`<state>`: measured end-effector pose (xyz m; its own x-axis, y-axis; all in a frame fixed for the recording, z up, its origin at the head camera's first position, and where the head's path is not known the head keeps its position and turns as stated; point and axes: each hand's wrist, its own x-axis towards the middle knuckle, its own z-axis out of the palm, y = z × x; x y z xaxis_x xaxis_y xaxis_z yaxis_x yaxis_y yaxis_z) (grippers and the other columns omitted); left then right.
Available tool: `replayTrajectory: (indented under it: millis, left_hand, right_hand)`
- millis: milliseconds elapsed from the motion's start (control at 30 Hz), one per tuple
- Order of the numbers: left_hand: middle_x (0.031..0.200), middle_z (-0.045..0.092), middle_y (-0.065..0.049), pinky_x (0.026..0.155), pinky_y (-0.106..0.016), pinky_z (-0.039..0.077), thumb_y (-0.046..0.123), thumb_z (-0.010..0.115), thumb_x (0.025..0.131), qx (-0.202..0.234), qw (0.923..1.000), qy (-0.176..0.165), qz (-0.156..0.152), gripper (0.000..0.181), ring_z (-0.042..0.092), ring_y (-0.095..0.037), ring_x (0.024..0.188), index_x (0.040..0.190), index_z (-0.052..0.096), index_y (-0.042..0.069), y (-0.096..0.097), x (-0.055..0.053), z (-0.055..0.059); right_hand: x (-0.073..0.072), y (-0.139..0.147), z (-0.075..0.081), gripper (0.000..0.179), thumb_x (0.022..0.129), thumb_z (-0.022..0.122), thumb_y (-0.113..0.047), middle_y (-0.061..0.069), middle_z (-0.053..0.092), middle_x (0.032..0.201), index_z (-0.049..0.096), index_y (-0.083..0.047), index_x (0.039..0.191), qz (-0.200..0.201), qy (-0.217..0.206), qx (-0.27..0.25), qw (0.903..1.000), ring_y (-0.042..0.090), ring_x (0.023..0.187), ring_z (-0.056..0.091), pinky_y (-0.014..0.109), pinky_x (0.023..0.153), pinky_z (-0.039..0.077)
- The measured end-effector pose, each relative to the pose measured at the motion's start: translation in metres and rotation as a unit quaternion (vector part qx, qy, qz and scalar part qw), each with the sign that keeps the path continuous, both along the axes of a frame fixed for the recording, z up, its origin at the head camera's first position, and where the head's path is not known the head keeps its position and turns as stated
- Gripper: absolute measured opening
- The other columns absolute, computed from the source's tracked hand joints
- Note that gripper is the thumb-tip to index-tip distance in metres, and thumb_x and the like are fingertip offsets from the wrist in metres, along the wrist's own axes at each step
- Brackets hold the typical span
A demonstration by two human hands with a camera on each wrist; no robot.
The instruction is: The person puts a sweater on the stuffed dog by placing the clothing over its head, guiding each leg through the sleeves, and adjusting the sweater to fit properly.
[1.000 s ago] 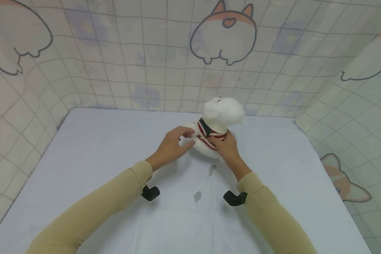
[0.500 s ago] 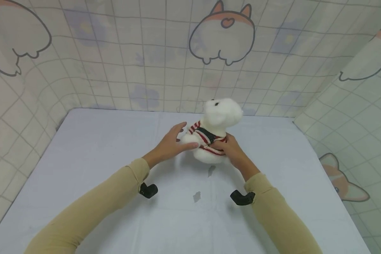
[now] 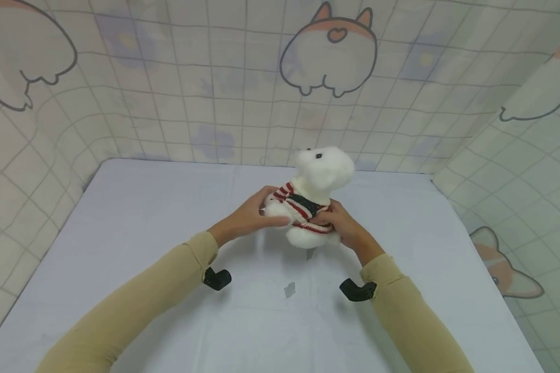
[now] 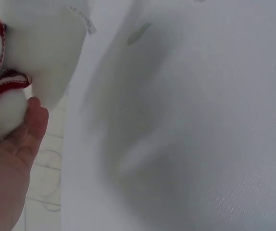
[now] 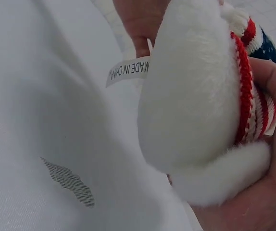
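A white plush toy (image 3: 326, 168) with small black eyes wears a knitted sweater (image 3: 303, 204) in red, cream and dark blue. Both hands hold it over the table, its head toward the back wall. My right hand (image 3: 350, 228) grips the body at the sweater's side, thumb across the knit. On the other side my left hand (image 3: 247, 216) holds a white limb between thumb and fingers; its fingertips are partly hidden behind the toy. The right wrist view shows the furry underside (image 5: 186, 96) and a white "MADE IN CHINA" tag (image 5: 128, 70) sticking out.
A white cloth covers the table (image 3: 158, 197), with a grey patch (image 3: 290, 289) in front of the toy. Grid-patterned curtain (image 3: 242, 103) with cartoon corgis surrounds the back and sides. Black angled pieces (image 3: 217, 279) stick out at both sleeve cuffs.
The plush toy has come slightly nearer and turned so its eyes show more. My left hand has opened, shifted, and then closed around the toy's limb. The right hand keeps its grip.
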<state>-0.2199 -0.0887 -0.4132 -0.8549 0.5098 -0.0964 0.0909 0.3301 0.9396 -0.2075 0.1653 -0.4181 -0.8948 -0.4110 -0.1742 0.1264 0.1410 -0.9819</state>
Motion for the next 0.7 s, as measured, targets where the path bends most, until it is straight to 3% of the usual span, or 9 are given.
replayTrajectory:
  millis: [133,233,300,400,533,600,700]
  left_hand:
    - [0.116,0.058,-0.005,0.079,-0.033,0.051,0.034,0.075,0.080,0.004,0.9981,0.056,0.026,0.053,0.056,-0.020,0.097,0.120,0.046,0.015,0.005,0.002,0.001]
    - [0.111,0.059,-0.008,0.071,-0.031,0.050,0.028,0.074,0.079,0.004,0.9926,0.103,0.064,0.047,0.057,-0.020,0.089,0.113,0.045,0.011,0.007,0.004,0.003]
    - [0.109,0.060,-0.008,0.068,-0.030,0.050,0.025,0.075,0.078,0.003,0.9879,0.125,0.091,0.046,0.057,-0.020,0.086,0.111,0.046,0.010,0.009,0.006,0.002]
    - [0.109,0.059,-0.006,0.067,-0.031,0.051,0.022,0.075,0.077,0.001,0.9812,0.149,0.123,0.047,0.058,-0.020,0.087,0.112,0.046,0.010,0.013,0.009,0.002]
    - [0.111,0.057,-0.005,0.072,-0.035,0.053,0.021,0.076,0.076,0.004,0.9685,0.182,0.170,0.050,0.057,-0.020,0.092,0.114,0.047,0.009,0.020,0.013,0.002]
    - [0.112,0.056,-0.006,0.076,-0.037,0.053,0.021,0.077,0.075,0.004,0.9584,0.206,0.197,0.052,0.056,-0.021,0.095,0.114,0.046,0.007,0.023,0.013,0.001]
    - [0.115,0.054,-0.007,0.082,-0.039,0.053,0.020,0.080,0.073,-0.005,0.9428,0.246,0.225,0.054,0.056,-0.021,0.100,0.112,0.045,0.006,0.028,0.013,-0.002]
  right_hand:
    - [-0.002,-0.002,-0.002,0.058,0.081,0.064,-0.014,0.000,0.057,0.126,0.046,-0.011,0.136,-0.005,0.021,0.024,0.9995,0.016,0.114,0.054,0.037,0.100,0.045]
    - [-0.003,-0.004,-0.003,0.060,0.084,0.069,-0.021,0.005,0.055,0.132,0.046,-0.013,0.139,-0.026,0.058,0.081,0.9947,0.020,0.121,0.051,0.042,0.103,0.044]
    - [-0.003,-0.006,-0.004,0.060,0.084,0.073,-0.027,0.007,0.057,0.130,0.049,-0.013,0.137,-0.053,0.086,0.136,0.9855,0.023,0.119,0.052,0.041,0.098,0.047]
    - [-0.001,-0.009,-0.006,0.054,0.083,0.074,-0.034,0.009,0.062,0.118,0.056,-0.012,0.129,-0.096,0.124,0.220,0.9627,0.025,0.107,0.058,0.036,0.083,0.051]
    - [0.004,-0.015,-0.006,0.045,0.089,0.067,-0.040,0.008,0.066,0.109,0.060,-0.013,0.125,-0.130,0.149,0.262,0.9444,0.021,0.089,0.065,0.029,0.071,0.053]
    - [0.006,-0.019,-0.005,0.047,0.094,0.059,-0.045,0.009,0.068,0.108,0.058,-0.014,0.129,-0.129,0.149,0.264,0.9444,0.022,0.082,0.067,0.028,0.070,0.053]
    - [0.009,-0.027,-0.001,0.061,0.095,0.049,-0.056,0.010,0.063,0.118,0.047,-0.014,0.140,-0.125,0.127,0.240,0.9542,0.026,0.084,0.067,0.030,0.071,0.055]
